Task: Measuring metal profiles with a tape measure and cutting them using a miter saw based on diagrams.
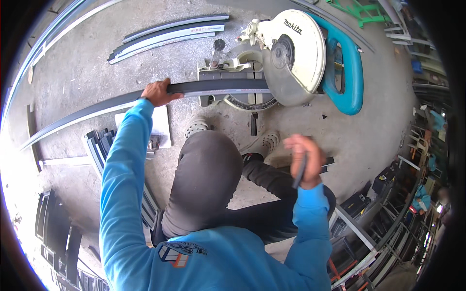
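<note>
The left hand grasps a long dark profile from above, its thumb along the near side; the profile runs out leftward past that hand and, to its right, lies across the base of a miter saw, its right end under the saw's round guard; the right hand, blurred, is raised well apart from the profile, its fingers curled around a short dark piece whose kind I cannot tell; the saw's teal handle stands beyond the right hand, and its black front knob is between the two hands; beyond the left hand, a group of grey and dark strips lies on the concrete floor; just nearer the body than that hand is a white sheet, with a bundle of dark profiles to its left; a light-coloured shoe is to the right of the sheet, and another shoe is left of the right hand; a green stand is far beyond the right hand
</note>
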Tool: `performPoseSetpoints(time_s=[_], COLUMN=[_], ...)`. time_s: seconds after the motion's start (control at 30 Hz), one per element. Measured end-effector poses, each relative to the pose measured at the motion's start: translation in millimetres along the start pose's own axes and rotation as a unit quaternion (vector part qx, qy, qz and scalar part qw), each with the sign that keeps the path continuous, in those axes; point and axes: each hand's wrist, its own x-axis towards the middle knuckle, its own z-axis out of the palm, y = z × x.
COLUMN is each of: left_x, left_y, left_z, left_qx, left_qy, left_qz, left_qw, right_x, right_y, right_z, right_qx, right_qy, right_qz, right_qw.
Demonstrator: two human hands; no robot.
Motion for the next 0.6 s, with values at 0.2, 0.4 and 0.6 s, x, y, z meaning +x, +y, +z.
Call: performPoseSetpoints(time_s=[0.2,0.4,0.6], left_x=[59,66,64], left_y=[63,86,84], left_z=[15,9,7], left_qx=[-0.081,-0.082,-0.090], left_qy=[0.060,0.030,0.038], left_qz=[0.044,0.029,0.031], left_qw=[0.994,0.996,0.995], right_x=[108,196,208], right_y=[-14,23,41], right_z=[-71,-92,-72], right_qx=[-0.102,-0.169,-0.221], right_qy=[0.251,0.137,0.028], right_qz=[-0.067,0.125,0.265], right_qw=[0.960,0.968,0.938])
